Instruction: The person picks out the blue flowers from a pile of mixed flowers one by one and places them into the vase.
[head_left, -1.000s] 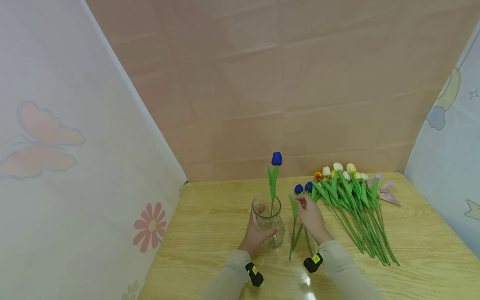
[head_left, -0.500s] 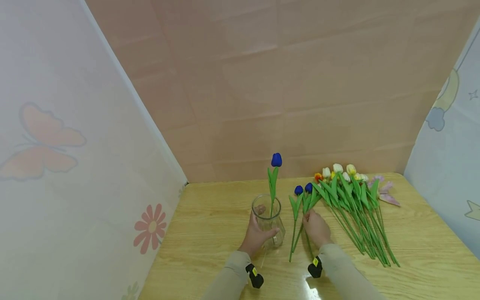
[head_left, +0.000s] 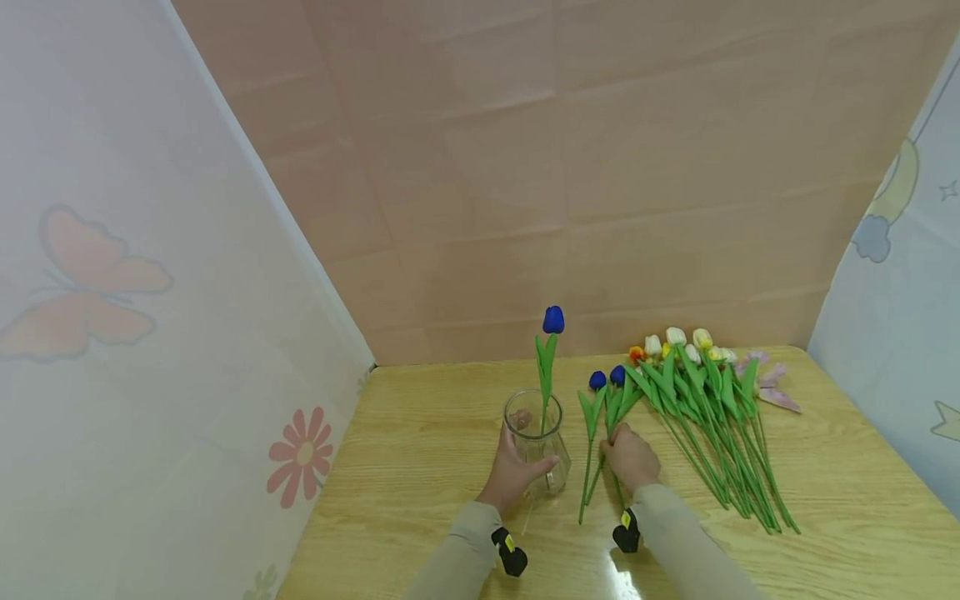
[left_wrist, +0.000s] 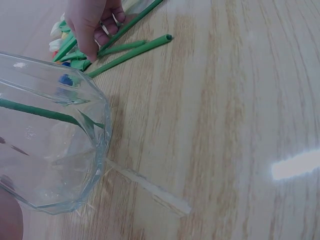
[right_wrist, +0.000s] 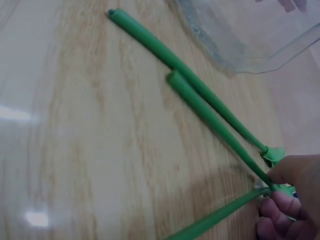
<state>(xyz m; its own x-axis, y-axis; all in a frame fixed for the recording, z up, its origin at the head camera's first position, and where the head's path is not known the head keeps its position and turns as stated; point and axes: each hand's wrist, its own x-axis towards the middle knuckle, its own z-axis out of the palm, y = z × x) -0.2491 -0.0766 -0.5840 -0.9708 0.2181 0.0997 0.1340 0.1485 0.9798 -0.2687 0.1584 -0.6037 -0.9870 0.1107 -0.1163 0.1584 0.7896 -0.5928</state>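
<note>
My left hand (head_left: 512, 471) is wrapped round a clear glass vase (head_left: 557, 477), which stands upright on the table. One blue tulip (head_left: 553, 320) rises from it, and its green stem shows through the glass in the left wrist view. To the right of the vase my right hand (head_left: 632, 457) pinches a green tulip stem (right_wrist: 220, 127) between thumb and fingers, just below the leaves. Two blue heads lie beyond that hand, a left one (head_left: 597, 380) and a right one (head_left: 617, 375). The stems cross near the fingers, so which head belongs to the pinched stem is hard to tell.
A spread bunch of white, yellow and orange tulips (head_left: 701, 408) lies on the right of the wooden table (head_left: 420, 450). A pinkish-purple flower (head_left: 776, 389) is beside it. A thin clear strip (left_wrist: 150, 189) rests by the vase's base. Fabric walls stand around.
My right hand has come down from the tulip leaves toward me and now pinches a stem lower down. The left hand and the vase have stayed in place.
</note>
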